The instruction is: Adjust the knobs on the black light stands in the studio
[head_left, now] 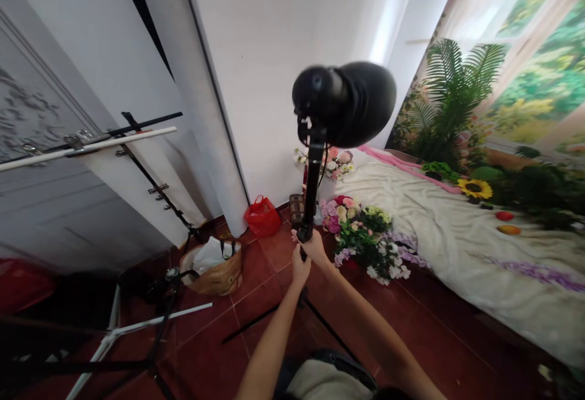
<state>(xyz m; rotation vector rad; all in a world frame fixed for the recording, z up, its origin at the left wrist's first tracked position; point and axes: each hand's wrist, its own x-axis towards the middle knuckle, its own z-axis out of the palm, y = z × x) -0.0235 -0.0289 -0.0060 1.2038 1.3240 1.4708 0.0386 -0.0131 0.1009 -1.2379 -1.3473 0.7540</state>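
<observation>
Hands [314, 247] hide part of the black pole [312, 185].

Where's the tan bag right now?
In the head view, the tan bag is on the tiled floor, left of centre, just below-left of the bright red bag and left of the left hand on the black pole.

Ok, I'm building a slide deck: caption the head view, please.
Right-hand grip above left-hand grip on a black studio light stand, near pink and white flowers.
</observation>
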